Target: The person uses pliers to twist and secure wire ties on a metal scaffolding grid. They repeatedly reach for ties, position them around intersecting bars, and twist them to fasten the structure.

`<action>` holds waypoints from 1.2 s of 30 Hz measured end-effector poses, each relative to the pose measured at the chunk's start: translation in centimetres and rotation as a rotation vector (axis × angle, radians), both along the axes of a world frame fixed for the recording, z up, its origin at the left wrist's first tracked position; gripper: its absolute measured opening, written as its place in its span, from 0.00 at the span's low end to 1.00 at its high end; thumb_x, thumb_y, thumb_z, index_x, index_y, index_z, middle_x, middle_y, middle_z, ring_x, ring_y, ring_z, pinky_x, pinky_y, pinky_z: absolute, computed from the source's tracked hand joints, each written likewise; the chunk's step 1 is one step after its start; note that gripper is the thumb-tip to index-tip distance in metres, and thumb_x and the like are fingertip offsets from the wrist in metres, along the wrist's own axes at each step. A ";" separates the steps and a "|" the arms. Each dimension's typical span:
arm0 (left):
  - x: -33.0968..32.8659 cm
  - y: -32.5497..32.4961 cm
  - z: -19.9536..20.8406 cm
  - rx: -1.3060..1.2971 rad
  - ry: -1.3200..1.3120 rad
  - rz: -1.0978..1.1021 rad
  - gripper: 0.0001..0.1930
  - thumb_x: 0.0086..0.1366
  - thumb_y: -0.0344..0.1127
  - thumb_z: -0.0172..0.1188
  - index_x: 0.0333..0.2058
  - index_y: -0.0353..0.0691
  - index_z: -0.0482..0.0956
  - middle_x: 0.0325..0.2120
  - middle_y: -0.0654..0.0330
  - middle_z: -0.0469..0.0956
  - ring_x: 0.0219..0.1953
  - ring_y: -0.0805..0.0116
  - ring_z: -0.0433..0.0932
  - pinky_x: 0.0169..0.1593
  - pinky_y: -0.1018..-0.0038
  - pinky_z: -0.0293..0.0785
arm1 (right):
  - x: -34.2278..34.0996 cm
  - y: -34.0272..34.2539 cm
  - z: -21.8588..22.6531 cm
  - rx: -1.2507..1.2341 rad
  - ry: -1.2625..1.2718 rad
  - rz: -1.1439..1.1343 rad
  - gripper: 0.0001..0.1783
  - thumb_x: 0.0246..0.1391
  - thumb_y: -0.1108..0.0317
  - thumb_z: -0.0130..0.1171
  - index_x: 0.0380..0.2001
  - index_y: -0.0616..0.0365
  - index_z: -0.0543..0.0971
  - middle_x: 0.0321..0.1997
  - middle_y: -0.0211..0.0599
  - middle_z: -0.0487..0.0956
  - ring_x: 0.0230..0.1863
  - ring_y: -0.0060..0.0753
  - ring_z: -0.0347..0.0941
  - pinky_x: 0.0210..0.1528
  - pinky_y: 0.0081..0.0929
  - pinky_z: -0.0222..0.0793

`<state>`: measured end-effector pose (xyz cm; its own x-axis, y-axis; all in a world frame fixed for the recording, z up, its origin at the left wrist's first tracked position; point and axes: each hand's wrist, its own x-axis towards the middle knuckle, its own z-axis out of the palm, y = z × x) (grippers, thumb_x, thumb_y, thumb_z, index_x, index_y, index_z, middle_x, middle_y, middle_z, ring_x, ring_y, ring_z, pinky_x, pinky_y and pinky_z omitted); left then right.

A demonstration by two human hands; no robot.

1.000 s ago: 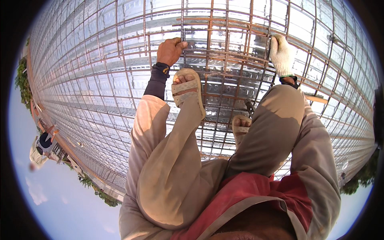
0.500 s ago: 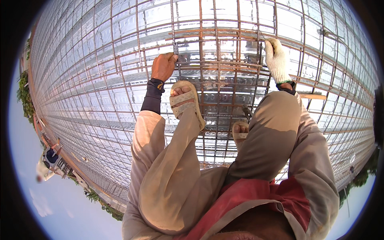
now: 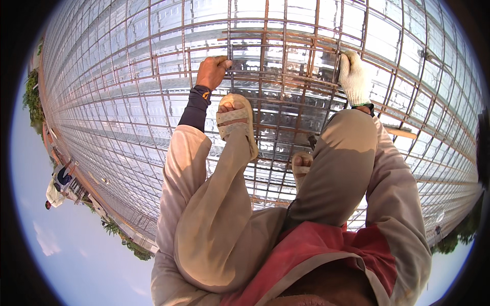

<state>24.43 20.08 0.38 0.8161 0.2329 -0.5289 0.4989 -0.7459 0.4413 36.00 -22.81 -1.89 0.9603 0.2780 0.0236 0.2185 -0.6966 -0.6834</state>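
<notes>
A grid of rusty steel reinforcing bars [image 3: 285, 56] stretches out before me over shiny ribbed metal sheeting [image 3: 245, 53]. My bare left hand [image 3: 212, 74], below a dark wristband, is closed with thumb and fingertips against a bar running away from me. Farther right, my right hand [image 3: 353, 79] wears a white knit glove; its fingers curl round another such bar. Several crosswise bars lie close together between the hands. My sandalled left foot [image 3: 235, 117] rests on the grid just behind the left hand, and the right foot [image 3: 302, 164] is partly hidden by my knee.
A short piece of wood [image 3: 400, 133] lies on the grid right of my right knee. Beside the right foot is a small dark object [image 3: 312, 139], unclear in kind. At the far left edge another person [image 3: 58, 186] bends by the slab's rim, with trees [image 3: 33, 99] beyond.
The view has shifted slightly, so the grid sits a little farther right and higher. Both hands stay closed at the bars. The far person's posture has changed.
</notes>
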 end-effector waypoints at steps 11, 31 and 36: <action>-6.4 -2.2 2.9 0.158 -0.505 0.295 0.19 0.82 0.38 0.57 0.63 0.35 0.81 0.50 0.46 0.90 0.52 0.48 0.90 0.56 0.56 0.84 | -0.5 -0.6 -1.9 0.176 0.093 -0.065 0.11 0.78 0.65 0.57 0.51 0.61 0.82 0.43 0.58 0.86 0.46 0.65 0.85 0.48 0.48 0.80; -19.7 -7.3 7.4 -0.231 -0.280 0.653 0.18 0.78 0.40 0.64 0.57 0.33 0.88 0.40 0.56 0.92 0.37 0.71 0.87 0.45 0.71 0.83 | -0.3 -0.1 0.1 -0.028 0.044 -0.002 0.16 0.78 0.59 0.56 0.55 0.59 0.82 0.46 0.60 0.87 0.49 0.69 0.85 0.50 0.53 0.80; -17.4 -9.2 5.9 -0.399 -0.217 0.744 0.22 0.80 0.44 0.62 0.59 0.30 0.85 0.48 0.54 0.91 0.40 0.72 0.85 0.44 0.71 0.80 | 0.2 -1.6 -0.1 -0.047 0.061 -0.024 0.16 0.76 0.57 0.59 0.52 0.59 0.83 0.42 0.60 0.87 0.46 0.69 0.85 0.47 0.52 0.80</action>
